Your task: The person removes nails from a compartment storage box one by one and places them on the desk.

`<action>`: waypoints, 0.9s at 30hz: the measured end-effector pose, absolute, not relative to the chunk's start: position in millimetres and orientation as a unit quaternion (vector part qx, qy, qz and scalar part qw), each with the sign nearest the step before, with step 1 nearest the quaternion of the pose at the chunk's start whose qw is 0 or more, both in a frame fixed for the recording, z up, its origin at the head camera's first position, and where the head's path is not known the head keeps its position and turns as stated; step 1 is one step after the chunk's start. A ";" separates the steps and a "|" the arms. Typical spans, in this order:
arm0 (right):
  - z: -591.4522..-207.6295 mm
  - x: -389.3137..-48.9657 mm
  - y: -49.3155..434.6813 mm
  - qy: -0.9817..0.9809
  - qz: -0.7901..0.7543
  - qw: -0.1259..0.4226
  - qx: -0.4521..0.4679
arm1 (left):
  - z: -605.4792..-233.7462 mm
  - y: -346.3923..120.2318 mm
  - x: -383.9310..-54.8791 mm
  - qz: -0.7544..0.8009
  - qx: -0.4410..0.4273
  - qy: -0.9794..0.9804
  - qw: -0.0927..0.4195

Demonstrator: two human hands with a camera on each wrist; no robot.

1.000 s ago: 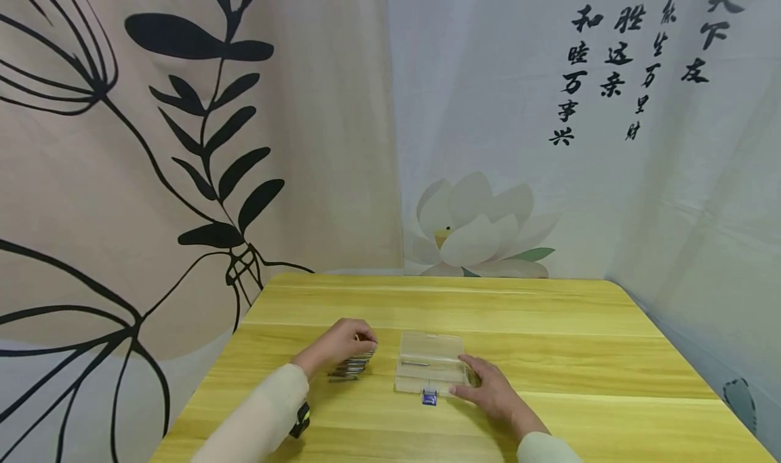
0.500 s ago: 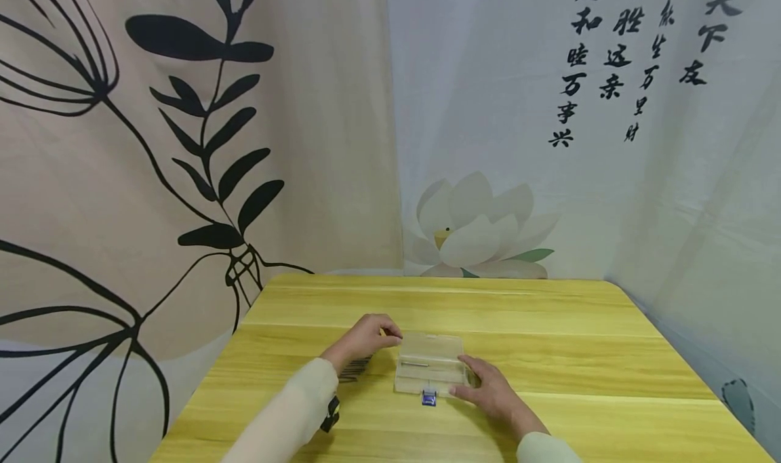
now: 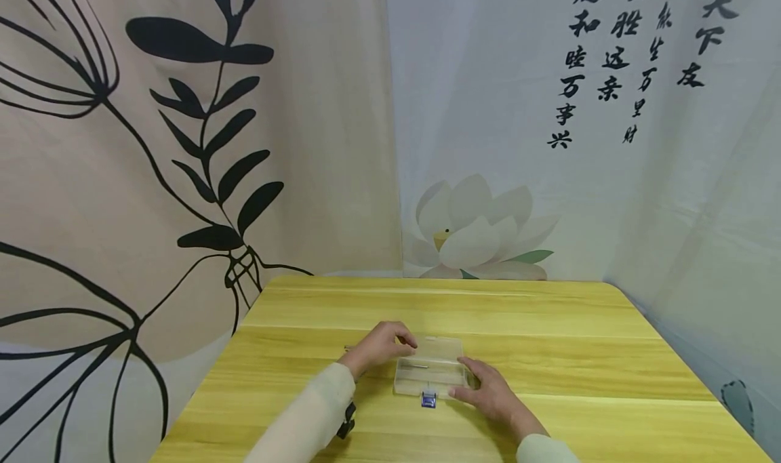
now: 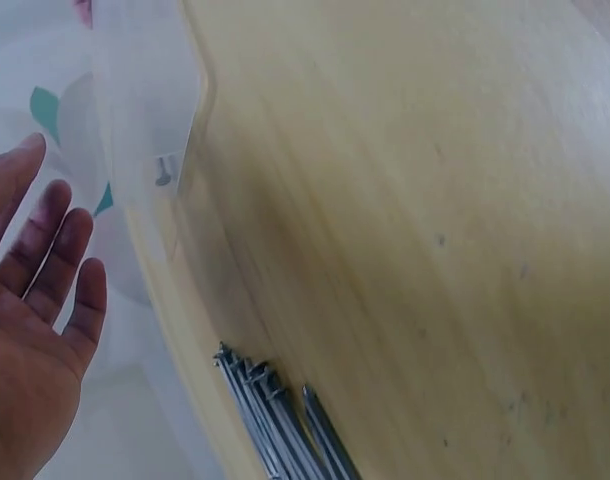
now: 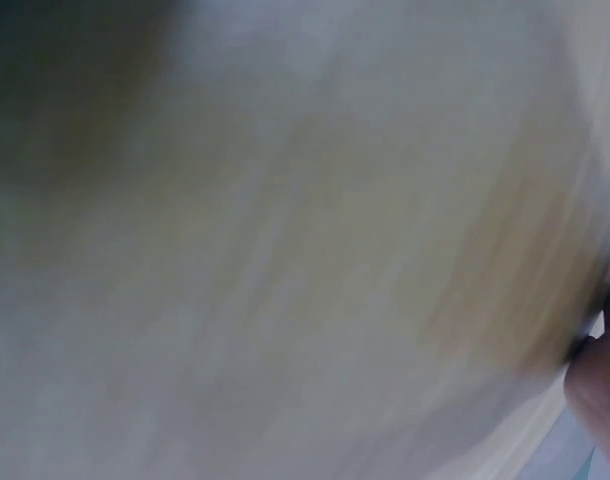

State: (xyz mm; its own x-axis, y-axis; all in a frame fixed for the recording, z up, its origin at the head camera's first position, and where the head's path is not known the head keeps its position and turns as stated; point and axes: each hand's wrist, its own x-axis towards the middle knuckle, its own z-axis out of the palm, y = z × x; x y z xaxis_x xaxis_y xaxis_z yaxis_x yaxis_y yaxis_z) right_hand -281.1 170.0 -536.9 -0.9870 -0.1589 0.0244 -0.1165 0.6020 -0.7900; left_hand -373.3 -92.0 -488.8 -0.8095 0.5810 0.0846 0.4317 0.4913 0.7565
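A clear plastic box (image 3: pixel 436 381) with its lid (image 3: pixel 439 347) raised stands on the table, a blue latch (image 3: pixel 428 400) at its front. One nail (image 3: pixel 417 365) lies inside. My right hand (image 3: pixel 491 390) grips the box's right end, thumb in front and fingers behind. My left hand (image 3: pixel 384 343) is over the box's far left corner. In the left wrist view its fingers (image 4: pixel 60 245) are loosely spread, and I see nothing between them. Several nails (image 4: pixel 275 420) lie in a row left of the box, mostly hidden by the left arm in the head view.
The yellow wood table (image 3: pixel 549 334) runs back to a printed curtain (image 3: pixel 329 144). A black wrist strap (image 3: pixel 346 422) shows below the left sleeve. The right wrist view is mostly blurred, with part of a hand (image 5: pixel 597 390) at its right edge.
My left hand has moved right from the row of nails to the box's far left corner. The right hand has stayed on the box, which has not shifted noticeably.
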 end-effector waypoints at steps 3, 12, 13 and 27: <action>-536.1 -280.4 170.0 0.895 -0.439 0.023 -0.076 | -492.0 -89.5 -374.2 0.401 0.301 0.861 0.087; -534.9 -280.2 168.9 0.895 -0.439 0.021 -0.071 | -499.3 -86.8 -374.5 0.381 0.312 0.866 0.083; -534.7 -280.1 168.8 0.895 -0.440 0.022 -0.070 | -500.5 -86.4 -374.5 0.382 0.311 0.866 0.083; -535.6 -280.5 167.9 0.895 -0.440 0.020 -0.071 | -508.6 -81.1 -371.8 0.375 0.308 0.870 0.088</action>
